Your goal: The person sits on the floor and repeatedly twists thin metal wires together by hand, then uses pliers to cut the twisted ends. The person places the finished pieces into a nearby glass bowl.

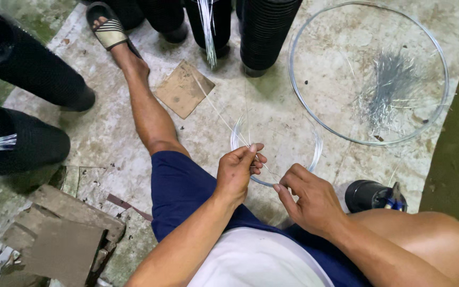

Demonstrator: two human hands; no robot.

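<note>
Near: right hand (310, 197) pinching the near edge of a small coil of thin silvery wire (314, 142), fingers narrow. Left hand (238, 169) closing on the same coil's left side, gripping a straight wire strand. Coil resting on concrete floor (272, 106) between knees. Far right: large wire hoop (293, 90) ringing cut wire pieces (386, 90). Far: stacked black plastic pots (266, 32).

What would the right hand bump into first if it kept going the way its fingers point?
The right hand points up-left, toward the left hand. It would likely meet the small wire coil both hands hold, then the left hand's fingertips. Depth is hard to judge.
</note>
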